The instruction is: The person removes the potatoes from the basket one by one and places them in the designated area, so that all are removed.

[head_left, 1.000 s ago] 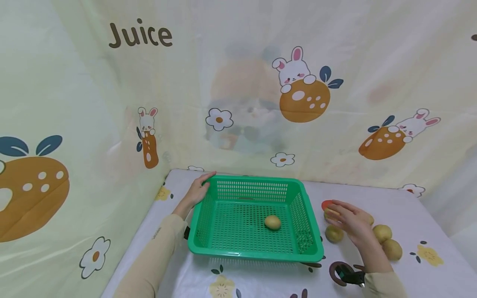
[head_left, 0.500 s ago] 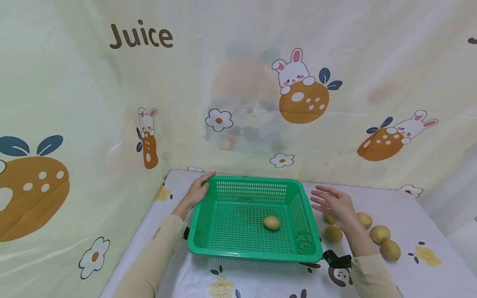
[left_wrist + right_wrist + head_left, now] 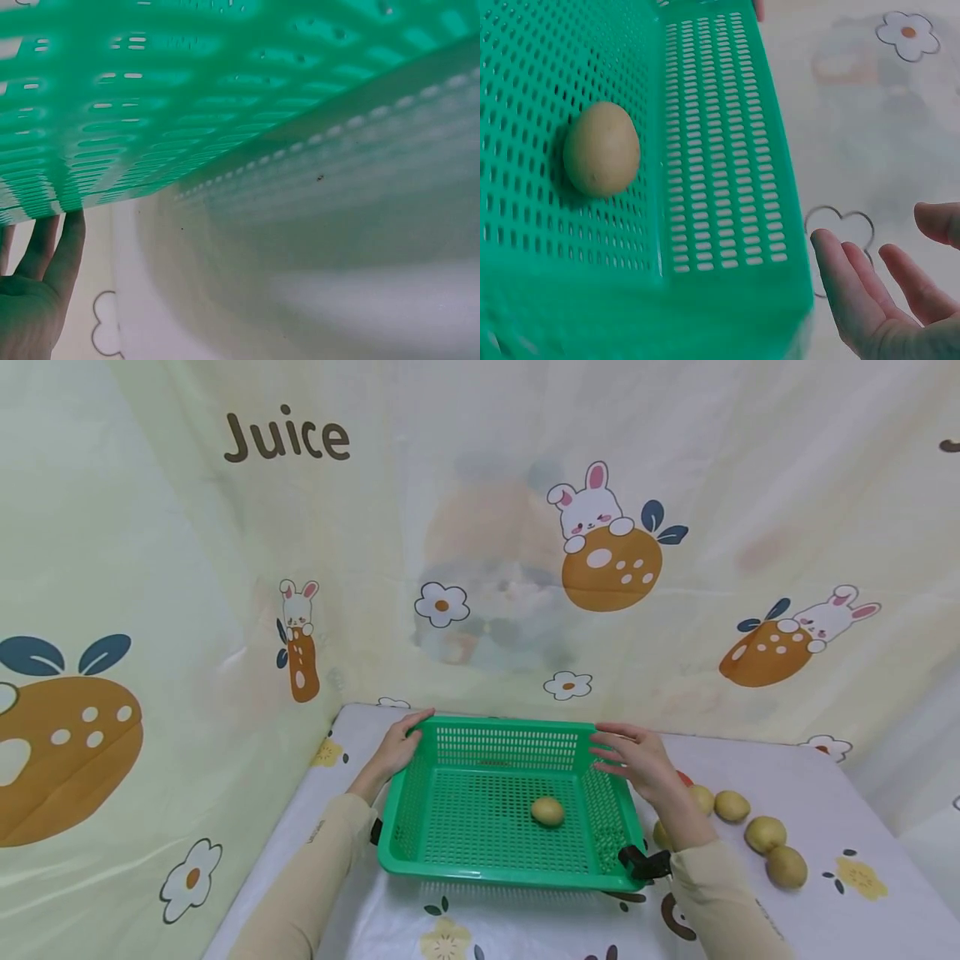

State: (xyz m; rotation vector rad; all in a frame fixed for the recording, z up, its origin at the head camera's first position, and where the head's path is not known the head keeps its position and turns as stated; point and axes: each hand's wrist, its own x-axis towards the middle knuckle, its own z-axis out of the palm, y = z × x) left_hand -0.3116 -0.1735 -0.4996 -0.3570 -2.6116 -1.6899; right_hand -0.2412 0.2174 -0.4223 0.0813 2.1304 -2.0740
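Observation:
A green plastic basket (image 3: 495, 868) with slotted walls stands on the table, a single potato (image 3: 547, 811) lying on its floor. My left hand (image 3: 393, 747) grips the rim at the far left corner; in the left wrist view its fingertips disappear behind the basket wall. At the far right corner, my right hand (image 3: 637, 762) has its fingers extended and spread, overlapping the rim in the head view. From the right wrist, these fingers (image 3: 847, 292) appear just outside the basket's edge, holding nothing.
Several potatoes (image 3: 765, 835) lie right of the basket, some partly hidden by the right forearm. A red thing (image 3: 684, 778) peeks out behind that wrist. A printed curtain (image 3: 495, 527) hangs behind the white patterned tablecloth (image 3: 360, 927).
My right hand has moved left from over the potatoes to the basket's far right corner, uncovering some potatoes. My left hand and the basket stay in place.

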